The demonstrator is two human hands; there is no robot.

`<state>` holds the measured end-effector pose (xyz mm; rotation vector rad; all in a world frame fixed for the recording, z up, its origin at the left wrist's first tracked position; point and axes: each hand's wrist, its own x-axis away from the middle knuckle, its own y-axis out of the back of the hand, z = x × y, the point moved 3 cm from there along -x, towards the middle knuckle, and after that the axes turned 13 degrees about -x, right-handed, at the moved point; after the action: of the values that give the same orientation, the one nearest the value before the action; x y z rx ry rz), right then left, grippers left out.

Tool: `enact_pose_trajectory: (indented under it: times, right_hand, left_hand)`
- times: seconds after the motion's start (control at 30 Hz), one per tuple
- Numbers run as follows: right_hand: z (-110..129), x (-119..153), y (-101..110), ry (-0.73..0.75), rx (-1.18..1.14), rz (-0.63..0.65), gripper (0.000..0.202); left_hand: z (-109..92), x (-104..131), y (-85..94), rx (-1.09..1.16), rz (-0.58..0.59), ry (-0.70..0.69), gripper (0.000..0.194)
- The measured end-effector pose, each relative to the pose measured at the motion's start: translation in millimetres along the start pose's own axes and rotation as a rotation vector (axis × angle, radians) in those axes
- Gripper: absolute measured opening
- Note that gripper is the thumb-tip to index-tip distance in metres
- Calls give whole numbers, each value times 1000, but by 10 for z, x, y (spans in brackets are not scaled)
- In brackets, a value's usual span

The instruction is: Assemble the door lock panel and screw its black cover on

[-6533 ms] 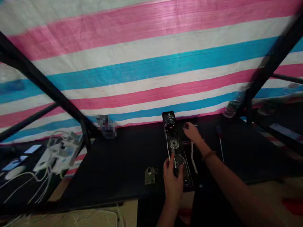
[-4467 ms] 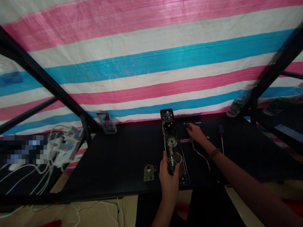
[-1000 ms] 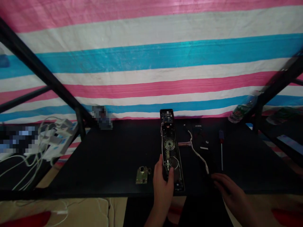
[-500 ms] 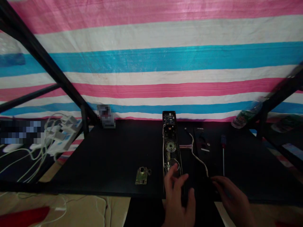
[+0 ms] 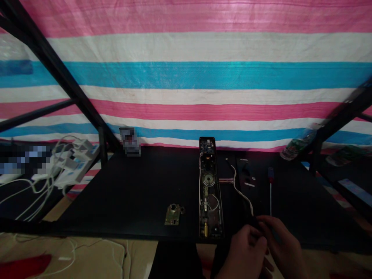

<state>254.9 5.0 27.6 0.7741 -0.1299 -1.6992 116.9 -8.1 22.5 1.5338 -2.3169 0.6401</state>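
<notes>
Darkness hides whether the curled grip of left hand (image 5: 245, 254) or right hand (image 5: 282, 241) holds the white cable (image 5: 243, 197).

Ahead of the right hand (image 5: 281, 240), the cable (image 5: 243, 196) is off-white, and the wires (image 5: 226, 181) farther ahead and to the left are pinkish. Left of the left hand (image 5: 247, 252), the long housing (image 5: 209, 188) is black, its near cylinder (image 5: 206, 228) brassy gold; farther left, the plate (image 5: 172, 215) is dull brass. The screwdriver (image 5: 271, 179) ahead of the right hand has a dark blue and red handle. Far beyond both hands, the sheet (image 5: 186, 73) shows pink, white and blue stripes.
</notes>
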Motion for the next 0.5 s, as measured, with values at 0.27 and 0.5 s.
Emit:
enact_pose_trajectory:
  times: [0.27,0.5]
  right_hand:
    - [100,5,87,-58,-27,-7,34]
    - [-101,116,-18,21,-41,52,32]
  left_hand:
    - [145,-219,-138,316,-163,98,57]
    - [189,-224,-39,367,-312,63,51]
